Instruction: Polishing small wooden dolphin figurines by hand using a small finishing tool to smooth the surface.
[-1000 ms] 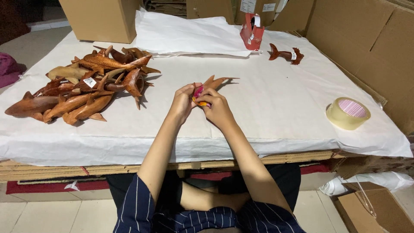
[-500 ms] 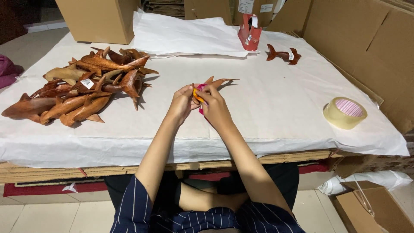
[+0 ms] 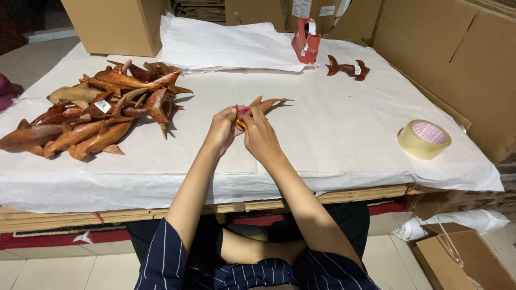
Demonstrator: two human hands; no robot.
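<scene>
Both hands meet mid-table: the left hand (image 3: 223,129) and right hand (image 3: 259,134) are clamped together on a small wooden fish (image 3: 264,103), its tail poking out toward 1 o'clock. There's something pink and orange between the fingers, too small to make out. At 9 o'clock sits a pile of wooden fish (image 3: 94,115), and a tape roll (image 3: 424,139) lies at 3 o'clock on the white paper (image 3: 333,145).

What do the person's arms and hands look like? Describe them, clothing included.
Both forearms are bare, as are the left hand and right hand: no gloves, watch or rings visible. The person wears a dark navy garment with thin white stripes, seen at the bottom edge.
</scene>
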